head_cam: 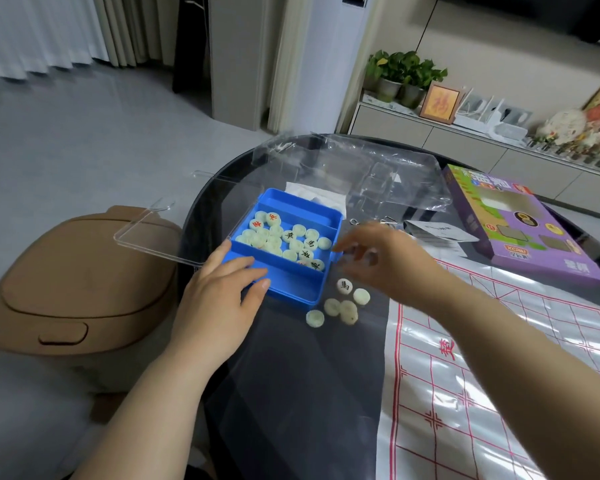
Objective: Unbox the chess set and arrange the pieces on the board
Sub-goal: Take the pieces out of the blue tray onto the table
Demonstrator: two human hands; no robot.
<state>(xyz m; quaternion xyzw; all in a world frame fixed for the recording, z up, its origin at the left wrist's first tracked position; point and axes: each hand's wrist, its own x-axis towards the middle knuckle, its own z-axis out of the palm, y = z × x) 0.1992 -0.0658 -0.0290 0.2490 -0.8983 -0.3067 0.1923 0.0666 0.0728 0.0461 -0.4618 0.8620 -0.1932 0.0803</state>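
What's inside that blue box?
Pale round chess pieces fill the middle compartment of the blue box, some showing red or black characters. The left hand covers part of the near compartment; stacked pieces hide any beneath.

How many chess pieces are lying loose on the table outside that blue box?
5 pieces beside the blue box: one showing a character, one to its right, two close together below, one lowest. The blurred right hand may hide more.

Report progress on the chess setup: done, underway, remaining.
Done: blue box open, clear lid hinged aside, board sheet spread out. Underway: left hand steadies the box, blurred right hand works beside it; a few loose pieces lie on the table. Left: boxed pieces to unload, none on the visible board.
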